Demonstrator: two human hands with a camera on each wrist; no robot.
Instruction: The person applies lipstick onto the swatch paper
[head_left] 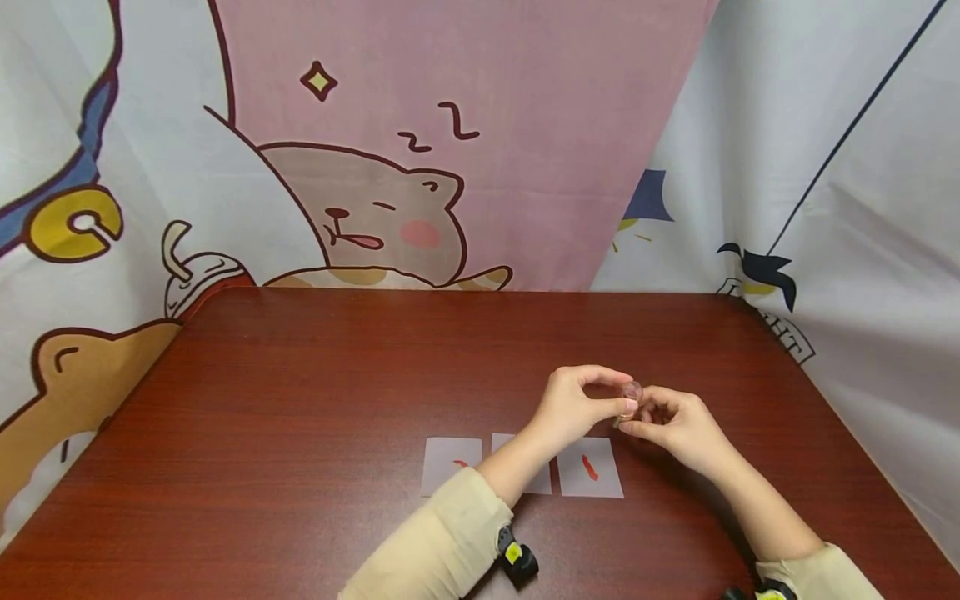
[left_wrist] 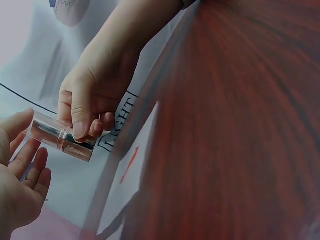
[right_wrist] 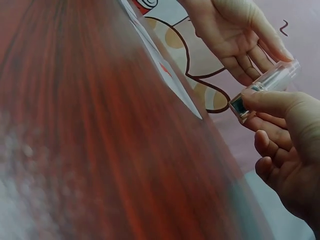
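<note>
A lipstick [left_wrist: 75,150] with a clear cap and a shiny rose-gold base is held in the air above the table's right side. My left hand [head_left: 566,408] pinches the clear cap end between thumb and fingers. At the metallic base, my right hand [head_left: 686,429] grips with thumb and index finger, its other fingers loosely curled. Both wrist views show the tube still in one piece, tilted between the hands. Below lie three white paper cards in a row: a left card [head_left: 438,467], a middle card [head_left: 538,482] partly behind my left forearm, and a right card [head_left: 607,479].
Red smears mark the left and right cards; the forearm hides much of the middle one. The dark red-brown wooden table [head_left: 300,400] reaches back to a printed cloth [head_left: 555,167] with cartoon animals, which also hangs along both sides.
</note>
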